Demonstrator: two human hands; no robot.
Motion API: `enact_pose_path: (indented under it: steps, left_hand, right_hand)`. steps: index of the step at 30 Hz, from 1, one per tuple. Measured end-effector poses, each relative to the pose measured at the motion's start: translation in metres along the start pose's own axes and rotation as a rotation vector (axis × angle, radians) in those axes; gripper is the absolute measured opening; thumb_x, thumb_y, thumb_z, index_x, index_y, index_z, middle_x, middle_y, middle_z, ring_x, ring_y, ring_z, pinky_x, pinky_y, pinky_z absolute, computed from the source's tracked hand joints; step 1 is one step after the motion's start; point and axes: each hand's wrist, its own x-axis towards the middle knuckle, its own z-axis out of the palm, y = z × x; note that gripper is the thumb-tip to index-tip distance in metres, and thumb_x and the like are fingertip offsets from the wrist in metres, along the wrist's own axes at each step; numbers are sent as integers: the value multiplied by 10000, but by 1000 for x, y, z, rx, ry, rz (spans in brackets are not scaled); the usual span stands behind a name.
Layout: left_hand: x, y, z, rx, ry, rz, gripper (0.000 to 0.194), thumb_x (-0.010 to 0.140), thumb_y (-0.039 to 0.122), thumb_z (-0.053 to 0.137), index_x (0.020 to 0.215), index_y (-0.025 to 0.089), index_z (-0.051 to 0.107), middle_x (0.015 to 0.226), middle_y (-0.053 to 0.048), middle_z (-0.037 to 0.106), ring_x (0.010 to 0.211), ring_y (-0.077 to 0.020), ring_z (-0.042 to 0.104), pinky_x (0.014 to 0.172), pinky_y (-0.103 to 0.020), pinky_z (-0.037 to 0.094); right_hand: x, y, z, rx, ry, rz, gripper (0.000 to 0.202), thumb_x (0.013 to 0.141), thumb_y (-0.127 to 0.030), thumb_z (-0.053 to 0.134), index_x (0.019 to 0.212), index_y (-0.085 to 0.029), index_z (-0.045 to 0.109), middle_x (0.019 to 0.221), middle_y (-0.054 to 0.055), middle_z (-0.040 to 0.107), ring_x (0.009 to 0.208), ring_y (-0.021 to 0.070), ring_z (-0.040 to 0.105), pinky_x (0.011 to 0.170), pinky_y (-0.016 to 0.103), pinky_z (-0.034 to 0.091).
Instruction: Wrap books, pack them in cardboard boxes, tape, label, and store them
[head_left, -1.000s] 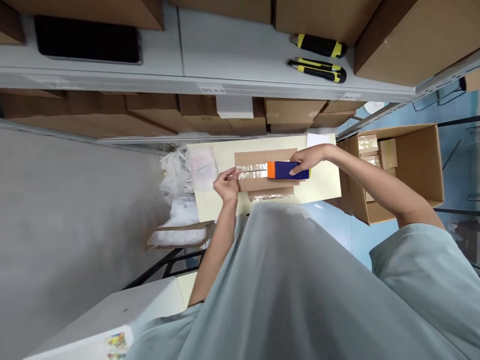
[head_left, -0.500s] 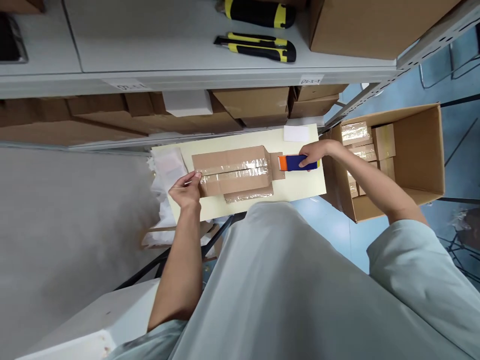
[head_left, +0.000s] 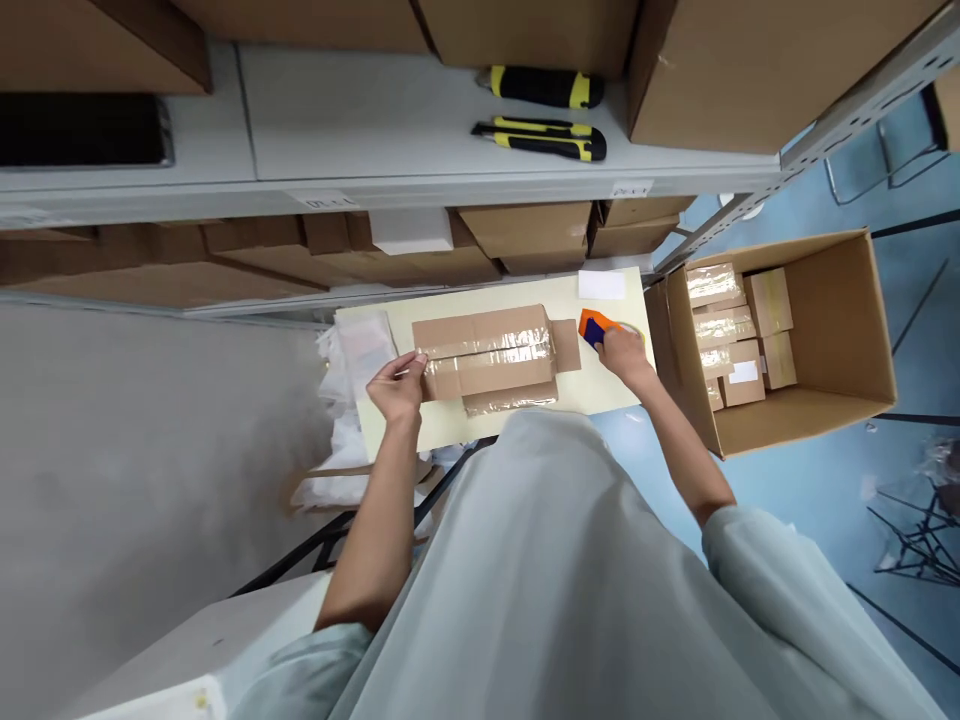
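Observation:
A brown cardboard box (head_left: 484, 375) lies on the pale yellow board, a glossy strip of clear tape running along its top seam. My left hand (head_left: 397, 388) pinches the box's left end, thumb and forefinger at the end of the tape strip. To the right of the box, my right hand (head_left: 624, 355) is closed around an orange and dark blue tape dispenser (head_left: 594, 328). The dispenser sits just off the box's right end flap (head_left: 566, 345), its far side partly hidden by my fingers. A taped cardboard piece (head_left: 510, 399) lies along the box's near side.
A large open carton (head_left: 832, 400) at the right holds several small taped boxes. Two yellow-black utility knives (head_left: 551, 138) lie on the shelf (head_left: 360, 120) above. A white label (head_left: 601, 285) rests on the board (head_left: 615, 392); white plastic bags (head_left: 341, 375) hang at its left.
My right hand has swung round to the near side of the tape dispenser and tilted it. My left hand keeps its place at the box's left end. The whole view has shifted.

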Motion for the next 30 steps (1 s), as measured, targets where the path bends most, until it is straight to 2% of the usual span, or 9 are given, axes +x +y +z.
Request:
enact_pose_path:
  steps: [5, 9, 12, 15, 18, 21, 25, 28, 30]
  left_hand:
    - [-19, 28, -1, 114, 20, 302, 392, 809, 303, 761, 1182, 188, 728, 1181, -151, 751, 1209, -343, 706, 1149, -544, 552]
    - [-56, 98, 2, -69, -213, 675, 382, 1026, 393, 623, 1370, 255, 716, 1400, -166, 729, 1342, -349, 686, 1194, -543, 551]
    - [-68, 154, -2, -182, -289, 913, 434, 1104, 388, 527, 1510, 340, 672, 1506, -119, 707, 1434, -318, 658, 1263, -530, 523]
    - [-47, 192, -4, -269, -224, 1008, 510, 1126, 333, 430, 1599, 370, 617, 1611, -96, 648, 1504, -297, 623, 1304, -519, 505]
    - [-8, 212, 1, -304, -159, 995, 584, 1099, 271, 409, 1654, 370, 562, 1713, -78, 558, 1575, -289, 561, 1322, -513, 496]
    - [21, 210, 6, -254, -164, 957, 631, 1056, 234, 445, 1681, 265, 522, 1722, -128, 546, 1599, -306, 534, 1334, -542, 471]
    - [30, 175, 3, -160, -199, 920, 576, 1063, 255, 452, 1624, 181, 563, 1672, -168, 595, 1580, -316, 554, 1333, -557, 455]
    - [30, 133, -7, -116, -203, 856, 549, 1072, 298, 472, 1597, 189, 585, 1652, -168, 614, 1552, -324, 584, 1318, -561, 469]
    - [32, 99, -16, -91, -199, 785, 554, 1065, 344, 502, 1586, 177, 592, 1641, -181, 621, 1542, -340, 591, 1316, -566, 468]
  right_hand:
    - [-51, -29, -26, 122, 168, 30, 387, 1115, -393, 486, 1375, -148, 635, 1332, 264, 749, 1234, 429, 742, 1025, 489, 582]
    - [-68, -96, -61, 172, 317, -102, 460, 1124, -446, 431, 1453, -145, 543, 1316, 254, 750, 1199, 438, 756, 1001, 508, 595]
    - [-63, -157, -91, 155, 423, -266, 474, 1121, -424, 397, 1476, -133, 513, 1272, 262, 765, 1126, 436, 769, 984, 540, 599]
    - [-43, -214, -119, 98, 542, -483, 458, 1118, -374, 410, 1488, -126, 517, 1282, 259, 769, 1168, 417, 757, 1057, 552, 578]
    - [-12, -262, -146, -42, 618, -564, 441, 1116, -295, 417, 1490, -108, 556, 1336, 257, 764, 1255, 389, 730, 1151, 534, 530]
    - [19, -298, -166, -147, 672, -518, 482, 1101, -203, 436, 1536, -36, 558, 1420, 283, 733, 1343, 361, 688, 1212, 501, 479]
    - [46, -325, -177, -157, 700, -499, 494, 1058, -143, 519, 1519, 8, 607, 1444, 289, 722, 1383, 349, 655, 1256, 491, 442]
    - [52, -321, -175, -152, 717, -505, 556, 1085, -162, 480, 1619, -16, 530, 1564, 276, 641, 1471, 338, 578, 1308, 500, 387]
    - [51, -302, -163, -112, 791, -543, 600, 1118, -214, 419, 1689, -30, 443, 1650, 274, 556, 1536, 354, 507, 1325, 533, 365]
